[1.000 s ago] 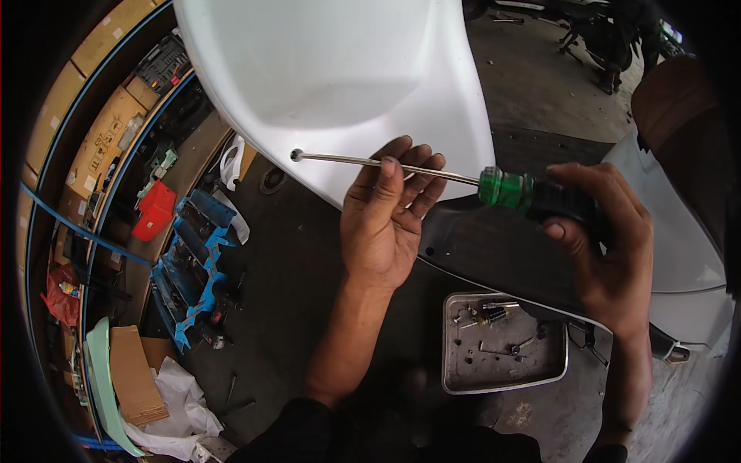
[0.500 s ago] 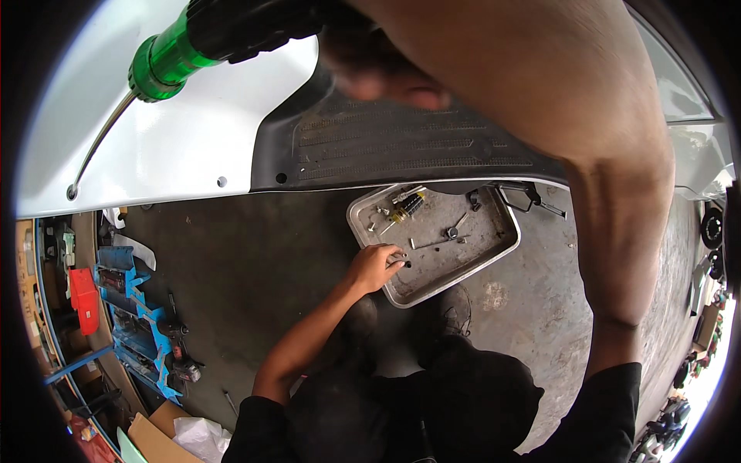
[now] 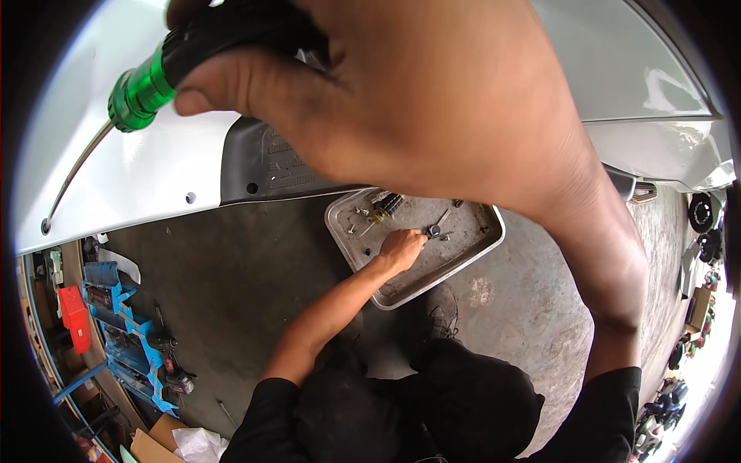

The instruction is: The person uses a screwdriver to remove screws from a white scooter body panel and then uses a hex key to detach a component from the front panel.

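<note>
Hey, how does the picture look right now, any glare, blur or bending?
In the head view, fisheye distortion bows the screwdriver shaft; the glossy white panel carries bright sheen; the background burns out at the right rim; the right hand, large near the lens, looks soft; dark clothing loses detail in shadow.

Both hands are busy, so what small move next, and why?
Perhaps close your left hand on the metal tool in the tray: that hand's at it, grip unclear, while your right hand holds the screwdriver, its tip at the white panel.
</note>
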Motion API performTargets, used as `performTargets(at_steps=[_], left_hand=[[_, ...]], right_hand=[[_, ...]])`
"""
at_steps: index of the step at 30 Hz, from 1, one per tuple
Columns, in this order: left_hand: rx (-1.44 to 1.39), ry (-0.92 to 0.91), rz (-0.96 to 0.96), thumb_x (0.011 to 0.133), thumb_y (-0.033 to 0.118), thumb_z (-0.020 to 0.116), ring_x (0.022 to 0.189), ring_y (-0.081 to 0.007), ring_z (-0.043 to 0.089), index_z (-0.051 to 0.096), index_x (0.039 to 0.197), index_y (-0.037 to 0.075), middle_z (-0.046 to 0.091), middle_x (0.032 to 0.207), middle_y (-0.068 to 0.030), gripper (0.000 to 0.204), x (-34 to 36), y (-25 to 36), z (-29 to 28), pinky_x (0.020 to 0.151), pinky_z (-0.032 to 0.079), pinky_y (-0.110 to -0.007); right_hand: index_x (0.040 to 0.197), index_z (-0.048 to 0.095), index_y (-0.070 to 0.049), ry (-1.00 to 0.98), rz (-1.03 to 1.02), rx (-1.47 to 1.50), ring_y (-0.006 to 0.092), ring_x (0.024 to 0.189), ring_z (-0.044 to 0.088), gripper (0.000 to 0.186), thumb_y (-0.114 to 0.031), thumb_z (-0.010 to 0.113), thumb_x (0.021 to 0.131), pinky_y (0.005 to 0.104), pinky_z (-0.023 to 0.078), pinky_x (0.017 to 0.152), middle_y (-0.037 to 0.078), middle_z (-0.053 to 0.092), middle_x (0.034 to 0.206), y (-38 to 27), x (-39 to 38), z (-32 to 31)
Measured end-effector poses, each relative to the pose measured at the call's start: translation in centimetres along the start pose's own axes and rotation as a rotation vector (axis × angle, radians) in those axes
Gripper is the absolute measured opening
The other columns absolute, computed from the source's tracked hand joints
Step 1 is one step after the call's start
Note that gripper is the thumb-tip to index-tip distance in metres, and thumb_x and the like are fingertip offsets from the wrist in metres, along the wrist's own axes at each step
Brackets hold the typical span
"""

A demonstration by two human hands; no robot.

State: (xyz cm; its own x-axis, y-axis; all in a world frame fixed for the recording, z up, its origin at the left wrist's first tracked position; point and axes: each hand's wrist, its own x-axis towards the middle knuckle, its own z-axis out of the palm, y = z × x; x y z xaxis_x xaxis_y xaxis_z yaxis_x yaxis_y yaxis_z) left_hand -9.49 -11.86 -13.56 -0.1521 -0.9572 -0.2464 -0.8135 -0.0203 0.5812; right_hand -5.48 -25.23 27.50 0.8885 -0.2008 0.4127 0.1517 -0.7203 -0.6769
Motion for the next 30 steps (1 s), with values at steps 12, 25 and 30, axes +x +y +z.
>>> performTargets(at_steps=[12, 25, 30], left_hand=[[-1.492, 0.355, -0.187, 0.095, 0.0, 0.074, 0.09, -0.0151, 0.074, 0.071, 0.109, -0.003, 0.075, 0.099, -0.0095, 0.015, -5.9, -3.6, -6.5, 0.076, 0.058, -0.028], [-1.684, 0.625, -0.206, 0.095, 0.001, 0.074, 0.095, -0.0181, 0.074, 0.072, 0.116, -0.002, 0.075, 0.106, -0.0095, 0.021, -16.0, -3.5, -12.8, 0.09, 0.062, -0.033], [-1.815, 0.706, -0.244, 0.095, 0.005, 0.076, 0.098, -0.0188, 0.073, 0.072, 0.114, -0.001, 0.074, 0.106, -0.0086, 0.02, -20.2, -3.8, -14.9, 0.092, 0.062, -0.034]], right_hand=[[0.127, 0.071, 0.0, -0.107, 0.011, -0.021, 0.0076, 0.06, 0.058, 0.042, -0.035, 0.064, 0.104, 0.0242, 0.044, 0.05, 0.004, 0.068, 0.083, -0.9, 1.6, -0.7], [0.13, 0.071, -0.001, -0.189, -0.211, -0.219, 0.0087, 0.057, 0.058, 0.043, -0.033, 0.067, 0.102, 0.0251, 0.043, 0.046, 0.005, 0.067, 0.081, -3.7, 4.1, -0.7], [0.131, 0.069, 0.002, -0.339, 0.351, 0.238, 0.0078, 0.059, 0.058, 0.044, -0.032, 0.066, 0.104, 0.0246, 0.042, 0.048, 0.004, 0.068, 0.081, -7.7, 5.6, -2.5]])
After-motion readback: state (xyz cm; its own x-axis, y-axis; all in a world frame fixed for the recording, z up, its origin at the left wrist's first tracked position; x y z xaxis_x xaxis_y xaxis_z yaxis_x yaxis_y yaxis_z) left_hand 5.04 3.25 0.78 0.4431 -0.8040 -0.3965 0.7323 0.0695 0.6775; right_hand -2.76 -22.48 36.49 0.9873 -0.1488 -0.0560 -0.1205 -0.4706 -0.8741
